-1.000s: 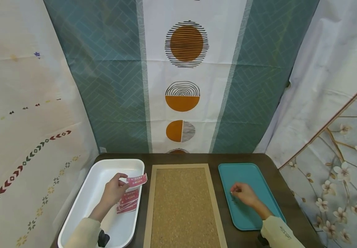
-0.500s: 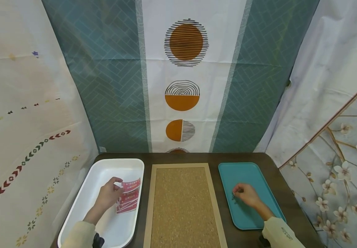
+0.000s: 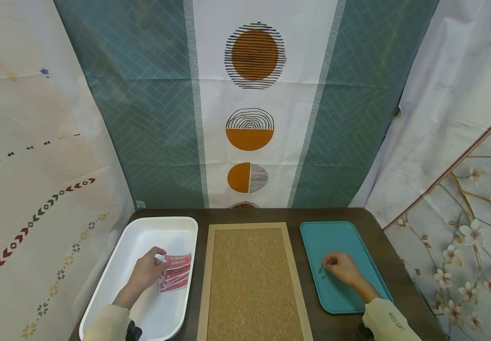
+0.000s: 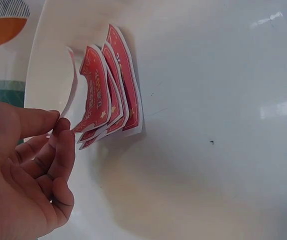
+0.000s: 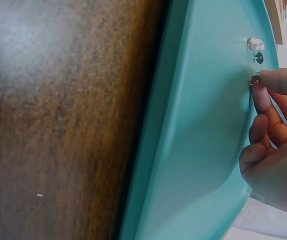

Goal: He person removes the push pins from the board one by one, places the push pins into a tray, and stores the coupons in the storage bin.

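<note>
My left hand (image 3: pixel 145 271) is over the white tray (image 3: pixel 143 227). Its thumb and fingertips pinch the end of a red-and-white paper coupon (image 4: pixel 72 87), seen nearly edge-on in the left wrist view. Several similar coupons (image 4: pixel 125 80) lie overlapping in the tray just beyond, slightly curled. Above the teal tray (image 3: pixel 331 230), my right hand (image 3: pixel 342 270) pinches a small shiny thumbtack (image 5: pixel 254 79) between thumb and index finger. Beside those fingertips on the tray lie a few more tacks (image 5: pixel 256 45), one of them dark (image 5: pixel 259 58).
Between the two trays lies a wood-framed cork board (image 3: pixel 251 279). All stand on a dark brown table (image 3: pixel 296 218). A patterned curtain (image 3: pixel 250 94) hangs behind the table, with printed cloths (image 3: pixel 441 142) at the sides.
The left hand has brought its coupon down and left, from near the tray's right rim to over the other coupons. The right hand has shifted slightly right, still pinching.
</note>
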